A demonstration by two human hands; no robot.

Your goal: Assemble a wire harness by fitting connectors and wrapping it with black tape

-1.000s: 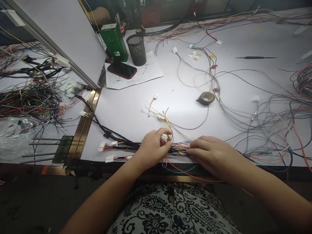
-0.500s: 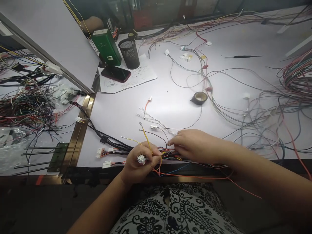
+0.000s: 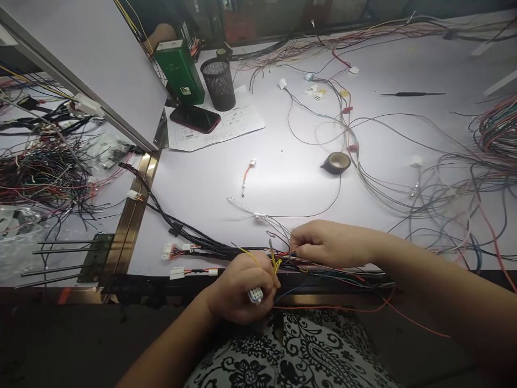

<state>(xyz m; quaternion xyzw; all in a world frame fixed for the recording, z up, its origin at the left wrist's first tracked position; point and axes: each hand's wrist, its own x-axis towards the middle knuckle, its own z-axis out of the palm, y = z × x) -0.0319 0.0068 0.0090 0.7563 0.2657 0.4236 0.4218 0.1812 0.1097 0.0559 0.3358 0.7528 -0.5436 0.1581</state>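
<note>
My left hand [image 3: 244,285] is closed around a white multi-pin connector [image 3: 255,295], whose face points up at me. Yellow wires [image 3: 276,264] come out beside the same hand's fingers. Just right of it, my right hand [image 3: 319,241] has its fingers pinched on thin wires in the bundle at the table's front edge; which wires exactly is hidden by the fingers. The black-wrapped wire harness [image 3: 189,233] runs from the left into the space behind my left hand. White connectors [image 3: 176,273] on short wires lie left of that hand. An orange wire [image 3: 347,309] hangs past the table edge.
A roll of black tape [image 3: 337,163] and a short orange lead [image 3: 244,180] lie on the table. Farther back are a phone [image 3: 196,118], paper, a mesh cup [image 3: 218,83], a green box [image 3: 177,73] and tweezers [image 3: 412,94]. Tangled wires [image 3: 452,172] spread at right.
My left hand has moved right and toward me with the connector, and the yellow wires have swung right with it. My right hand has drawn its fingers together near the bundle.
</note>
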